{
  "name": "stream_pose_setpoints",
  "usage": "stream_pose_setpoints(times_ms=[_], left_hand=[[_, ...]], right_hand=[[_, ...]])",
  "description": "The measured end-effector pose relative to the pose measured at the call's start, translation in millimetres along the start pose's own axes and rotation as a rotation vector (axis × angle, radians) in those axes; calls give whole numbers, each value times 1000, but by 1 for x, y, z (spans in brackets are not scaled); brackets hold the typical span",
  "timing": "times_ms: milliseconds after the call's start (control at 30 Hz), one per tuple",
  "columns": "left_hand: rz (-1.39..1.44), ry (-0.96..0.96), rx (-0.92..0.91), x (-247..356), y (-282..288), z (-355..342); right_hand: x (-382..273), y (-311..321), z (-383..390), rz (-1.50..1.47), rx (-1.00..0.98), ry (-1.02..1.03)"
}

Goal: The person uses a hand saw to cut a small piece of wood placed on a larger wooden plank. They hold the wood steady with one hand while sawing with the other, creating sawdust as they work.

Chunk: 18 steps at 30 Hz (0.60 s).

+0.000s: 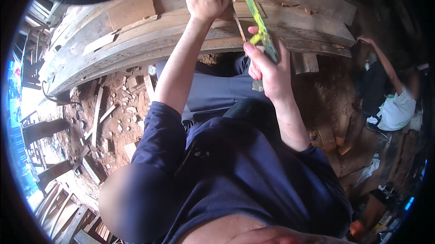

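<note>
My right hand is wrapped round the handle of a hacksaw with a yellow-green painted frame. Its thin, rusty-looking blade slants up and away, passing just right of my left hand. My left hand is closed in a fist on the plank bench, over a small brown piece of wood that shows only in part below the knuckles. The saw's far end runs out of the picture at the top. My legs are under the near edge of the bench.
Weathered planks form the bench, with a flat board and thin offcuts on it. Wood scraps litter the dirt floor at left, near loose boards. Another person in a white top is at the right.
</note>
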<state>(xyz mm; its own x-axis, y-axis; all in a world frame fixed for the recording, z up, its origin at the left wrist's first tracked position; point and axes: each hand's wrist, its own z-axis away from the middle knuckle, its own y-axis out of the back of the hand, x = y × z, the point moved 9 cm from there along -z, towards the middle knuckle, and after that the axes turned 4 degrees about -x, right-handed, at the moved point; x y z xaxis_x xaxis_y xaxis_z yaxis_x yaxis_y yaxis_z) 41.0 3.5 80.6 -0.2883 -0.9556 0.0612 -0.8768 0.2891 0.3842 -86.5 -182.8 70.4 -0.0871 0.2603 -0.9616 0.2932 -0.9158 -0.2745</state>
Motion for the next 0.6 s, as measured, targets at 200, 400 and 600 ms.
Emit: stream_pose_setpoints(times_ms=[200, 400, 600], left_hand=[[-37, -1, -5, -4, 10, 0], [53, 8, -16, 0, 1, -3], [39, 65, -37, 5, -4, -4]], right_hand=[[20, -14, -53, 92, -10, 89], [27, -17, -30, 183, 50, 81], [19, -12, -28, 235, 75, 122]])
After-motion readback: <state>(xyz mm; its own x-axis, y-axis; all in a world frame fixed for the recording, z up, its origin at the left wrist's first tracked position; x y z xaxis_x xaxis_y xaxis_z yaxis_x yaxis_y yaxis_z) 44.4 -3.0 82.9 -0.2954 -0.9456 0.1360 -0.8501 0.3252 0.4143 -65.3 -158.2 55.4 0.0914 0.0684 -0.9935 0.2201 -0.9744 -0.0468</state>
